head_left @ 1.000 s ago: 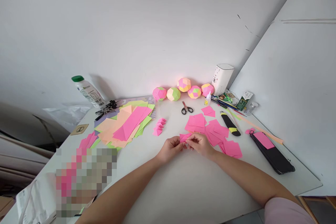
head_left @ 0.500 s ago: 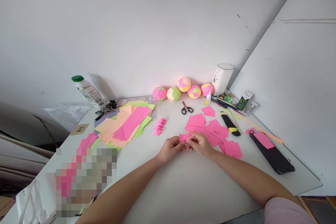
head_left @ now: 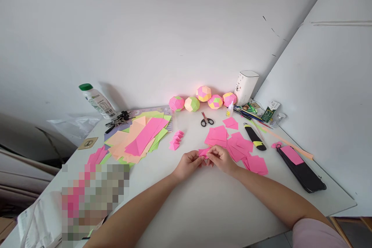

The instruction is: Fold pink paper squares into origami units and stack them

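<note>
small folded pink paper piece (head_left: pixel 203 152) is right between the two hands over the white tabletop (head_left: pixel 197 209). left hand (head_left: pixel 188 166) has its grip pinched on one end, right hand (head_left: pixel 223 161) pinches the other. flat pink paper squares (head_left: pixel 217 135) lie just past the right hand, pointy folded pink paper units (head_left: pixel 176 140) sit off to the left.

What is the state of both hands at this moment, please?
Left hand: closed, holding the pink paper between thumb and fingers.
Right hand: closed, pinching the same paper from the other side.
</note>
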A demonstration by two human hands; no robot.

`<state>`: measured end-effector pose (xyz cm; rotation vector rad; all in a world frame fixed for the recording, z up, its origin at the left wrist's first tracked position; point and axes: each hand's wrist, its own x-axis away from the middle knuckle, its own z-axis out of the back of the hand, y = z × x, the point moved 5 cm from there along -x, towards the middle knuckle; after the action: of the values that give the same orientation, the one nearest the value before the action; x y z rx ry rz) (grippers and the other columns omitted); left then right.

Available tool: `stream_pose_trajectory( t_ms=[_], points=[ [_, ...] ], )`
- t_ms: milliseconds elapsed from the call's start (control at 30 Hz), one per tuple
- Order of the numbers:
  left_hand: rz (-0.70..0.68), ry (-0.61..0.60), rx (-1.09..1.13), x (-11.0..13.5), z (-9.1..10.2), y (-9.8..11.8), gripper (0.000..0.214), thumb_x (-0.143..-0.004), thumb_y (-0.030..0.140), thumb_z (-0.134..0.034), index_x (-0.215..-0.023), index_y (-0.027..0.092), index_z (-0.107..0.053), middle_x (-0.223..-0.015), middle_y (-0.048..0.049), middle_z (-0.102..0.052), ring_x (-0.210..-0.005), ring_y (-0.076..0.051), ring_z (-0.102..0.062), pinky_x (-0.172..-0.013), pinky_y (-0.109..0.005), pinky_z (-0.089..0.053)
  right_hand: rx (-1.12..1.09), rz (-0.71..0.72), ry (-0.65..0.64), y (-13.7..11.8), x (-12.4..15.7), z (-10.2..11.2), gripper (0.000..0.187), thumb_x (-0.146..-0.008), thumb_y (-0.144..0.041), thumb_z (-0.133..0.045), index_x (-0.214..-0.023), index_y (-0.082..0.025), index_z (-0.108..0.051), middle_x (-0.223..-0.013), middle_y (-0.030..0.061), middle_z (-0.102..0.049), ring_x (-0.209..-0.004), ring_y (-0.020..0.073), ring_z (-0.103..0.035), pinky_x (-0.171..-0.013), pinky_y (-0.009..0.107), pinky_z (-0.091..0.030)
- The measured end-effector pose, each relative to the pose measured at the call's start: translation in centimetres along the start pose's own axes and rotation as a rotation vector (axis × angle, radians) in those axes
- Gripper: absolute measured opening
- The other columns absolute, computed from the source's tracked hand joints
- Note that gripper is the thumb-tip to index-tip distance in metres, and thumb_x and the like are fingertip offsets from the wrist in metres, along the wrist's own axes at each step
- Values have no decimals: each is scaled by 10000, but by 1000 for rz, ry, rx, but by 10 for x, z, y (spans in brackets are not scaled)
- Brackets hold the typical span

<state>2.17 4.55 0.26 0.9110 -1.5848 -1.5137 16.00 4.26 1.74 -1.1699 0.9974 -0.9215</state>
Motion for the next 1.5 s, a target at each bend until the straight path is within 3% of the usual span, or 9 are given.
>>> stream_pose_trajectory(
  t_ms=[300,400,533,1200,1400,1500],
  points=[
    [18,31,59,0,4,-2,335,-781,467,-571,-798,133,-582,-703,-42,-660,-586,-116,-539,-580,-254,-429,-74,-72,0,9,-3,2,389,-802,-362,-603,-1065,-200,-366,-744,-11,-593,-564,126,-608,-474,237,-474],
    [24,37,72,0,4,-3,346,-768,480,-581,-788,135,-575,-690,-39,-659,-573,-112,-533,-564,-250,-425,-15,-103,-60,10,-4,1,269,-811,-399,-581,-912,-166,-493,-665,-5,-602,-540,118,-594,-489,237,-478],
    [43,47,61,0,5,-4,370,-745,510,-592,-772,141,-573,-676,-36,-659,-558,-111,-529,-547,-245,-423,48,-128,-83,10,-4,0,300,-815,-445,-556,-728,-160,-520,-571,0,-606,-516,123,-590,-493,241,-480],
    [53,53,-106,1,2,-6,322,-760,469,-573,-763,146,-566,-599,-7,-618,-522,-107,-497,-509,-226,-363,68,-117,-64,6,-2,1,314,-793,-449,-574,-697,-150,-558,-588,-4,-594,-474,115,-577,-432,216,-430],
    [1,29,-147,2,-1,-3,276,-795,420,-523,-773,147,-553,-574,17,-557,-480,-86,-411,-473,-212,-288,76,-81,-108,9,-2,-2,174,-779,-313,-592,-702,-158,-572,-649,1,-586,-507,115,-561,-451,223,-426],
    [-34,7,-188,2,-2,-2,252,-813,386,-497,-779,144,-555,-588,10,-553,-501,-90,-406,-482,-212,-291,93,-86,-102,10,-1,-3,132,-743,-220,-593,-641,-176,-521,-539,-35,-510,-475,113,-511,-440,221,-388]
  ],
)
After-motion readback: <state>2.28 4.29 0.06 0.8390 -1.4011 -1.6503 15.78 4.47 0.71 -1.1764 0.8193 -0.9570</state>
